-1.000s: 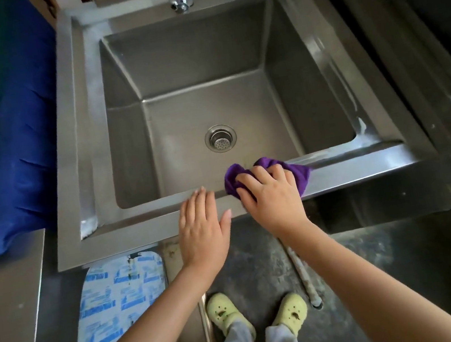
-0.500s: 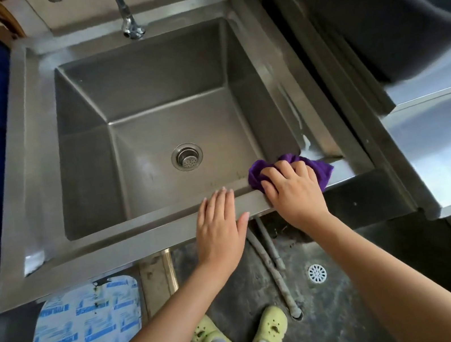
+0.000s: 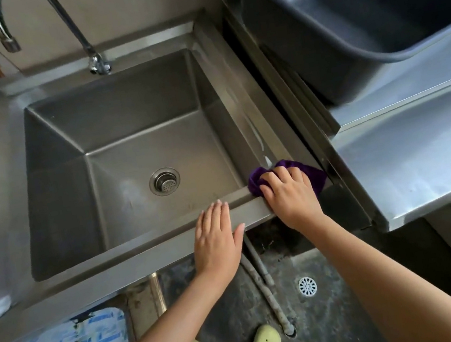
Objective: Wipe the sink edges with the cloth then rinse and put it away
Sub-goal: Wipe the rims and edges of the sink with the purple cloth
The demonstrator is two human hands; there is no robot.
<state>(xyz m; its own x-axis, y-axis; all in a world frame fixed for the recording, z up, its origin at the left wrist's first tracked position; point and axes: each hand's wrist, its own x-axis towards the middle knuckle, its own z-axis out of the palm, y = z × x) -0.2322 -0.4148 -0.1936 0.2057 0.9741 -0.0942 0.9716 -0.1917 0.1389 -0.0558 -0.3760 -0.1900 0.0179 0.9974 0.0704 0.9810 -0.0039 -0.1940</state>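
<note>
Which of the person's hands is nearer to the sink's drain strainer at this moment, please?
Left. The left hand lies flat on the sink's front rim, just below the drain strainer. The right hand presses the purple cloth at the front right corner, farther away.

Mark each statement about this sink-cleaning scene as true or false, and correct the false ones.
1. The right hand presses a purple cloth at the sink's near right corner. True.
2. The left hand holds a sponge. False: it lies flat and empty on the sink's front edge.
3. Water is running from the tap. False: no stream is visible.
4. A grey tub stands on the counter to the right of the sink. True.
5. The drain is covered by the cloth. False: the drain is uncovered.
</note>
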